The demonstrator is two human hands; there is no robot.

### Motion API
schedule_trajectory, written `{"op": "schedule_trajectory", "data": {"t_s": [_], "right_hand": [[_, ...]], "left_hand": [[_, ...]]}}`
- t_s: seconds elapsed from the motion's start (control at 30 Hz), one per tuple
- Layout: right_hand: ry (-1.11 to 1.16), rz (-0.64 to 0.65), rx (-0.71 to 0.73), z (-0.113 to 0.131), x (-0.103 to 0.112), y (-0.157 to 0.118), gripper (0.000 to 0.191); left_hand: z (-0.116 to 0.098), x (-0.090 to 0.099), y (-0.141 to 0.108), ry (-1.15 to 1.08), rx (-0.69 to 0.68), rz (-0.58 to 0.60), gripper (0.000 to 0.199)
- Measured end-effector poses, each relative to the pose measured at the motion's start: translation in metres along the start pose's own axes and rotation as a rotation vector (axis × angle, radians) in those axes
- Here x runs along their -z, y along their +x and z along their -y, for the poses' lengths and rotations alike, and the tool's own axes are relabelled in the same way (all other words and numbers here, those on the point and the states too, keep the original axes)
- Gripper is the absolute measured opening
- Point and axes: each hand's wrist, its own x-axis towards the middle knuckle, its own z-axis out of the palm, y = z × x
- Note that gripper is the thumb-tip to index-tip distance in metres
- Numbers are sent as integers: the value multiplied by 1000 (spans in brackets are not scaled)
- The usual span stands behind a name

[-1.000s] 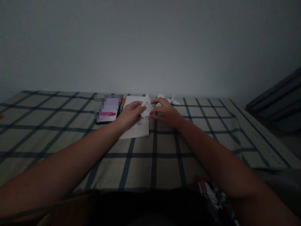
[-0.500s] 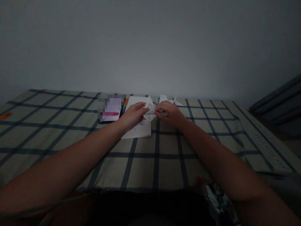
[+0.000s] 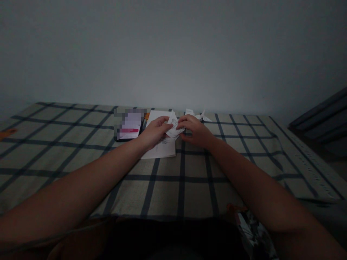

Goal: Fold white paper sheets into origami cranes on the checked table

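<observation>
Between my hands is a folded piece of white paper (image 3: pixel 172 130) with dark printing or drawing on it. My left hand (image 3: pixel 155 133) pinches its left side, thumb on top. On the right side, my right hand (image 3: pixel 194 130) grips the paper with bent fingers; part of the paper is hidden behind them. Under the hands lies a flat white sheet or booklet (image 3: pixel 162 152), also marked with dark lines, partly covered by my left hand. Beyond my right hand sit white folded paper pieces (image 3: pixel 204 117), one with a pointed tip standing up.
A phone (image 3: pixel 129 124) with a lit, partly blurred screen lies left of the sheet. Everything rests on a checked cloth (image 3: pixel 151 202) in front of a plain wall (image 3: pixel 173 54). An orange item (image 3: pixel 8 133) shows at the left edge.
My right fingers have shifted from a tip pinch at the paper's lower edge to over its face. The folded paper now shows more of its surface.
</observation>
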Motion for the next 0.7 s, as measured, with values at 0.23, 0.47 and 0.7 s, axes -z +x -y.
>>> {"op": "schedule_trajectory", "data": {"t_s": [0.23,0.47,0.7], "right_hand": [[20,-36,6,-4,-1,-1,7],[-24,-78,-30,-4,0,0,9],[-56,-136,-130,1,1,1,14]], "left_hand": [[-1,0,-1,48,16,-17,21],[1,1,0,-5,16,4,17],[1,0,-2,-14,-39,88,36]]}}
